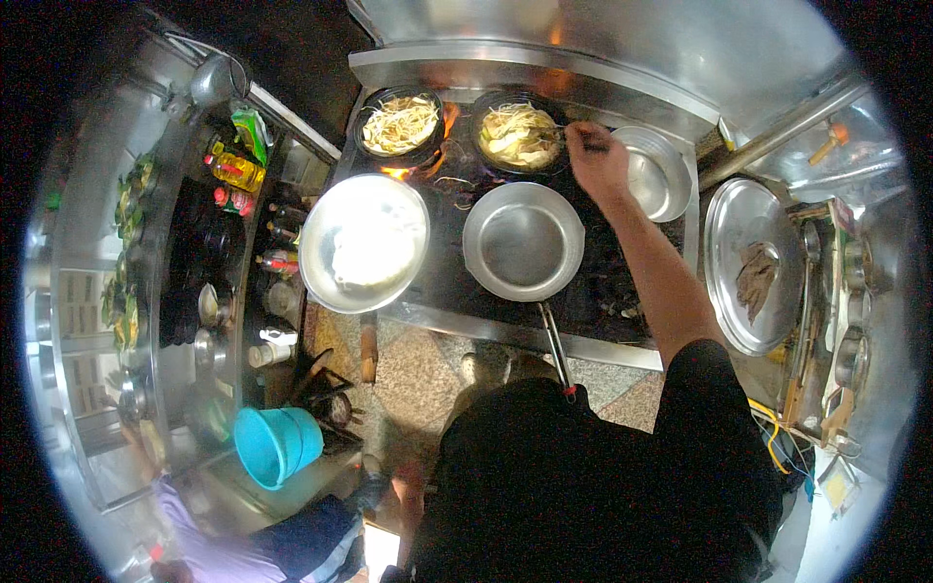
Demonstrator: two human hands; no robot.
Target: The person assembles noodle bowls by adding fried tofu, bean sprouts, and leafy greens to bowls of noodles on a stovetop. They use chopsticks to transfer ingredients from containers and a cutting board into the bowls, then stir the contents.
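Note:
My right hand [598, 157], fingers curled, is at the right rim of a black bowl [519, 135] of bean sprouts and pale leafy food on the stove. Whether it holds anything thin is unclear. Beside this bowl, to the left, a second black bowl of sprouts [399, 125] has flames under and beside it. Nearer to me are a metal pan with a brightly lit inside [364, 244] and an empty metal pan [523, 242] whose long handle points towards me. A blurred patch low beside my dark shirt seems to be my left hand [408, 481]; its fingers are not clear.
An empty round metal pot [651, 175] stands right of my hand. Further right, a large metal lid [754, 266] bears a crumpled brown cloth [756, 280]. Left are shelves with an oil bottle [237, 170] and a turquoise bucket [277, 446]. A person in purple [211, 535] is at lower left.

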